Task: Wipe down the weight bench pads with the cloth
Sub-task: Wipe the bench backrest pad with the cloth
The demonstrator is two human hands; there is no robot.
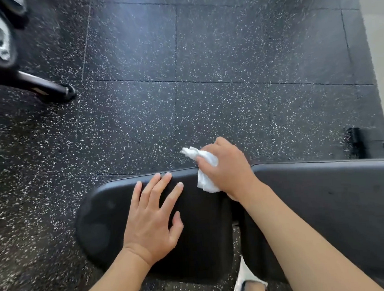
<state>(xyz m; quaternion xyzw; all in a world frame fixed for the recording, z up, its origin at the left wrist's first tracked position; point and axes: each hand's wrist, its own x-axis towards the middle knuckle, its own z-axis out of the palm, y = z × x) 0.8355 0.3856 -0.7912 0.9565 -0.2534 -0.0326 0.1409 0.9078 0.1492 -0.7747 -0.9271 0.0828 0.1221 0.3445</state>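
— Hands, what are they doing?
— Right hand (225, 166) grips the white cloth (204, 169) at the far edge of the seat pad (200, 232), near the back pad (330, 195). Left hand (151, 220) lies flat on the seat pad, fingers spread.

Black rubber floor tiles (216, 46) flecked with white cover the room. A dark machine foot (45, 87) rests at upper left, with a pale strip (378, 30) along the right edge.
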